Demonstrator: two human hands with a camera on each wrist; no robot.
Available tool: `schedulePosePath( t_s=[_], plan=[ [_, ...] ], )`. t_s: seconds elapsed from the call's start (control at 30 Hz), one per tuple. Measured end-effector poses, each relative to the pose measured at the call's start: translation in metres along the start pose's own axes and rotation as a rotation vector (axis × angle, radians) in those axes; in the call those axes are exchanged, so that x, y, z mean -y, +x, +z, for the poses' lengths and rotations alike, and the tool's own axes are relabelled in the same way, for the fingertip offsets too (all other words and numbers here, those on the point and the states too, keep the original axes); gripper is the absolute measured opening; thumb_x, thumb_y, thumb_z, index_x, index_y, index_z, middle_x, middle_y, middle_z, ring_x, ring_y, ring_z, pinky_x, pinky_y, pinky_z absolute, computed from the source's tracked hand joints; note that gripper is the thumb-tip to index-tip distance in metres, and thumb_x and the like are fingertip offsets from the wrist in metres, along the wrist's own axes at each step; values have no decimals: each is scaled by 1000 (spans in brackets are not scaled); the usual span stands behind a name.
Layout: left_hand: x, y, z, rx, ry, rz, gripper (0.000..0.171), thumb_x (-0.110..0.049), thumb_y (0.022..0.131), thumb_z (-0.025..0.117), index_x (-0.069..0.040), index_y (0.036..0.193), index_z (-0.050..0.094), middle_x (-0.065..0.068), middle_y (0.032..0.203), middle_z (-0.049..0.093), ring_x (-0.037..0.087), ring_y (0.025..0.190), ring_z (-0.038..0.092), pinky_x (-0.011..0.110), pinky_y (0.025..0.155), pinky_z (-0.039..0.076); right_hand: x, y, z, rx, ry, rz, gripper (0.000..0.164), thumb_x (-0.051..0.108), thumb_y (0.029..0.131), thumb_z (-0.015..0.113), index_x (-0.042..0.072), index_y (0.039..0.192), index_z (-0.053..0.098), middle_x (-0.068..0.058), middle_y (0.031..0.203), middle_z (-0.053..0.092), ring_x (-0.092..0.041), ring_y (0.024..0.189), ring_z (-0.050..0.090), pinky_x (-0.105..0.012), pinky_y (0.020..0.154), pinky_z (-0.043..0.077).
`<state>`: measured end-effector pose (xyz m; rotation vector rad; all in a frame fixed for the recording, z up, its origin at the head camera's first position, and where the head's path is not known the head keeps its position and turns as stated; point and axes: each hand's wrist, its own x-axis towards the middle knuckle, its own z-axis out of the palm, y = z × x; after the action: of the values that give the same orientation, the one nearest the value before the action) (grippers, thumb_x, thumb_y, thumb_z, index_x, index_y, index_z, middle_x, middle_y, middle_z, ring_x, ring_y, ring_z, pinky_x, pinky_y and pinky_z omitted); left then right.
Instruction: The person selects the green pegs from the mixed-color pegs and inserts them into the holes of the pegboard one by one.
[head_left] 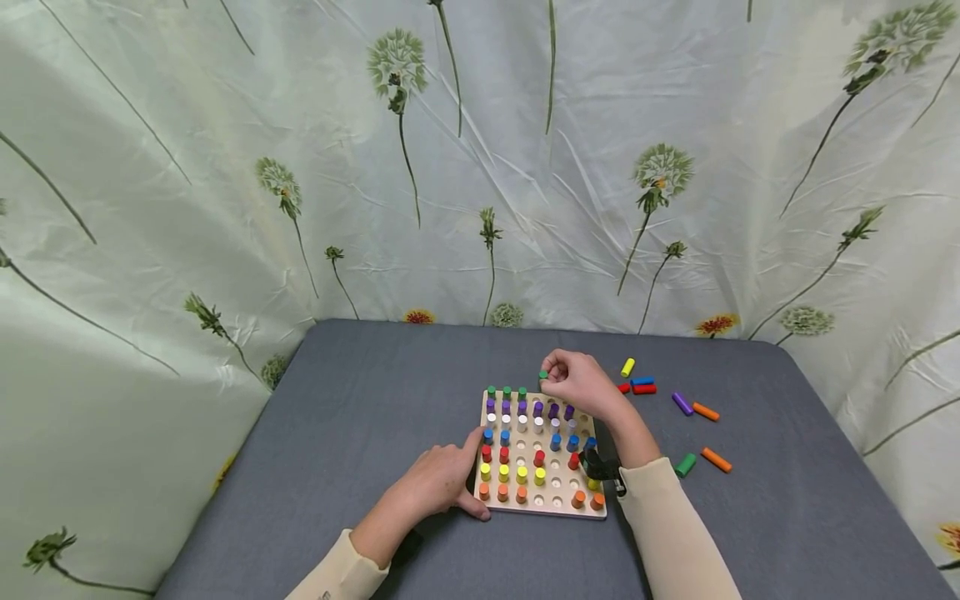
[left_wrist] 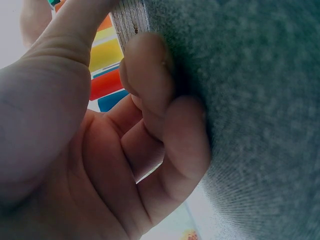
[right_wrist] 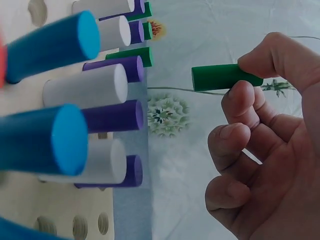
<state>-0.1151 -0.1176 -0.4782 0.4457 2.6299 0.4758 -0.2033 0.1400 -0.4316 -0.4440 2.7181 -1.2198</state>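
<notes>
A wooden pegboard (head_left: pixel 547 490) holds rows of coloured pegs: green at the far edge, then purple, white, blue, red, yellow and orange. My left hand (head_left: pixel 442 479) grips the board's near left corner, thumb at the front edge and fingers along the left side. In the left wrist view, curled fingers (left_wrist: pixel 187 137) lie close to the board's wooden edge. Between thumb and index finger, my right hand (head_left: pixel 581 382) pinches a green peg (right_wrist: pixel 220 77) above the board's far edge, apart from it. Three green pegs (head_left: pixel 507 392) stand in the far row, left of that hand.
Loose pegs lie on the grey table (head_left: pixel 360 400) right of the board: a yellow peg (head_left: pixel 627 367), red and blue ones beyond my right wrist, a purple peg (head_left: pixel 682 404), orange pegs (head_left: pixel 716 460) and a green peg (head_left: pixel 686 465). A flowered curtain (head_left: pixel 450 167) hangs behind.
</notes>
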Motion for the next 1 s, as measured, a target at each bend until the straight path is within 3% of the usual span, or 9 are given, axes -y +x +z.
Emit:
schedulePosePath(
  t_s=[0.3,0.63,1.0],
  plan=[
    [0,2,0,18,-3,-2,124,-63,60,85,-14,157,24,-1,71,56,17,57,51,32,56,38,-7,9,3,23,-21,17,14,12,86,62,10,100,62,-4,85,60,-18,70,51,-34,65,42],
    [1,2,0,4,-11,-7,124,-60,59,88,-13,156,25,1,76,58,17,60,52,32,58,39,-13,13,6,57,-34,17,11,11,86,62,10,97,63,-5,85,61,-18,69,52,-33,65,43],
    [1,1,1,5,-14,-17,124,-60,59,88,-14,156,25,1,73,57,17,57,51,32,57,38,-20,20,11,151,-62,61,11,11,90,66,7,100,65,-5,88,63,-17,73,56,-32,65,46]
  ],
)
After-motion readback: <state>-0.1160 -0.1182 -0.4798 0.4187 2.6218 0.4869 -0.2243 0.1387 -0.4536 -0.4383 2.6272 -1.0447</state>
